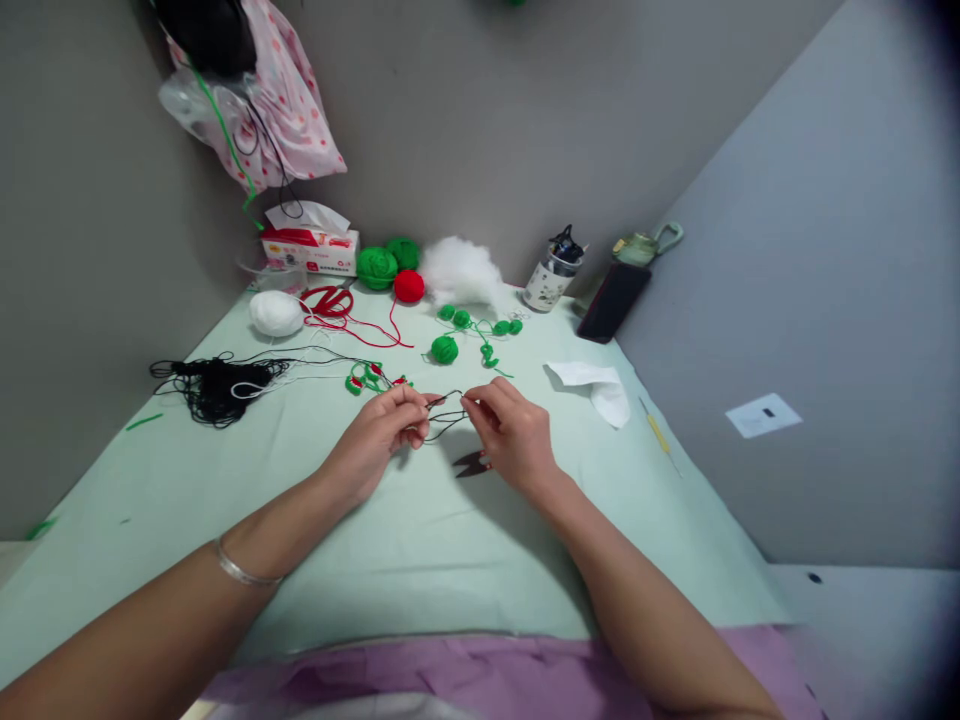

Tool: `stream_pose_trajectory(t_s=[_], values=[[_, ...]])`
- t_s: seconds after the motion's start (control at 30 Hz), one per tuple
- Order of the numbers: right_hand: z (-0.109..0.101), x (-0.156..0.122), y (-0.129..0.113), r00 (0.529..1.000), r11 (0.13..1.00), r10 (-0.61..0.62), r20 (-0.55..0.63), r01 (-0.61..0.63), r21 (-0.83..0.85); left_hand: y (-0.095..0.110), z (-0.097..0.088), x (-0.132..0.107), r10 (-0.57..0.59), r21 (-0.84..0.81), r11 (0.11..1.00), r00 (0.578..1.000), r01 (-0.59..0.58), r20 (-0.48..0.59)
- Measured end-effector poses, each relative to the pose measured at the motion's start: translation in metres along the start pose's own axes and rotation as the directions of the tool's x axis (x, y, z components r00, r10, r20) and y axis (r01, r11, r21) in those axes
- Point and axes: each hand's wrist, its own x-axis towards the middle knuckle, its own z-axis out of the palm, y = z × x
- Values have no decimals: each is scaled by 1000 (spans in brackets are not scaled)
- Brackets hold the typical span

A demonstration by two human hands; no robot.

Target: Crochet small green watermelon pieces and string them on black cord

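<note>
Holding black yarn between them, the left fingers and right fingers stand near each other above the table. Left fingers: curled in, thumb against the index finger, with several strands emerging towards the right fingers. Right fingers: narrow, in a fingertip pinch on a strand; the exact contact is too small to confirm. The yarn crosses the gap in loose, bent lines, one forming a low arch. Whether a knot lies among them cannot be determined.

Surroundings: dark scissors show just below the right fingers, blades towards the left; whether they are held in the palm or rest on the table cannot be established. Small green-and-red pieces lie just beyond the left fingers. A tangled black skein lies well to the left of them. A small green ball sits beyond the gap.

Handling advice: the left pinch should be firm and close to where the strands gather, with the right fingers working one strand at a time. Dark strands are easily confused, so they should be spread before any tightening. Tension should be light and even, and the blades clear of the yarn.
</note>
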Motion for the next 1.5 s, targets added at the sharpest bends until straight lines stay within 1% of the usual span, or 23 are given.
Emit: stream_pose_trajectory(t_s=[0.07, 0.13, 0.3, 0.33, 0.4, 0.47, 0.53, 0.6, 0.67, 0.8, 0.87, 0.9, 0.97, 1.1, 1.27, 1.33, 1.5], values=[[-2, 2, 2, 996, 990, 86, 37, -90, 106, 0, -2, 1, 3, -47, 999, 1000, -2, 14], [-4, 3, 2, 988, 970, 140, 65, -150, 194, 0, -3, 2, 17, -52, 999, 1000, -16, 13], [-7, 5, -1, 970, 910, 206, 129, -238, 340, 2, -2, 2, 76, 42, 996, 995, -73, -71], [-7, 5, -2, 966, 892, 212, 150, -254, 374, 2, -1, 1, 79, 53, 996, 995, -76, -57], [-8, 7, -3, 952, 831, 238, 190, -301, 468, 2, 0, 0, 38, 62, 997, 999, -40, 37], [-9, 9, -3, 926, 720, 295, 235, -377, 583, 1, 2, -2, -31, 64, 998, 987, 21, 156], [-12, 13, -1, 889, 585, 367, 274, -450, 675, -1, 3, -3, -61, 73, 996, 973, 46, 221], [-15, 16, 2, 860, 463, 415, 297, -480, 745, -3, 3, -3, -60, 87, 995, 972, 41, 228], [-17, 18, 6, 841, 345, 439, 316, -482, 805, -3, 4, -3, -64, 102, 994, 970, 41, 235], [-18, 20, 10, 798, 103, 422, 430, -513, 852, -2, 4, -3, -74, 125, 991, 963, 43, 260], [-20, 20, 12, 786, 25, 404, 468, -521, 853, -2, 4, -3, -72, 144, 989, 966, 36, 250], [-21, 21, 14, 784, 3, 405, 471, -517, 856, -2, 4, -2, -70, 159, 987, 966, 31, 248], [-23, 22, 16, 778, -13, 433, 455, -500, 866, -2, 4, -1, -67, 200, 980, 964, 14, 259], [-27, 26, 21, 767, -16, 486, 418, -470, 882, -4, 4, 0, -64, 292, 956, 956, -23, 286], [-35, 30, 30, 760, -35, 514, 397, -444, 896, -8, -3, 2, -65, 371, 928, 967, -33, 248], [-39, 31, 38, 766, -19, 533, 360, -414, 910, -8, -5, 3, -49, 381, 923, 969, -47, 240], [-50, 34, 63, 780, 66, 559, 281, -380, 923, -2, -5, 0, -14, 425, 900, 972, -91, 236]])
